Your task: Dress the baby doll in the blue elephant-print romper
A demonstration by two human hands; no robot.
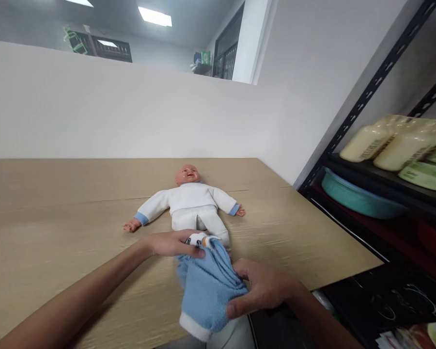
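A blue fleecy doll garment [210,286] with white trim is bunched up at the table's front edge. My left hand [179,244] grips its upper end, thumb on top, near a white patch with a dark and orange print. Lower right, my right hand [257,286] pinches the gathered cloth between thumb and fingers. Just beyond the garment a baby doll [194,198] lies on its back, head away from me and arms spread. It wears a white top with blue cuffs and white trousers. The cloth and my left hand hide its lower legs.
The wooden table [76,194] reaches back to a white wall [131,111]. On the right, a black metal shelf [392,179] carries wrapped cream-coloured bottles [403,145] and a teal basin [359,196]. Assorted packets [417,337] lie low at the bottom right.
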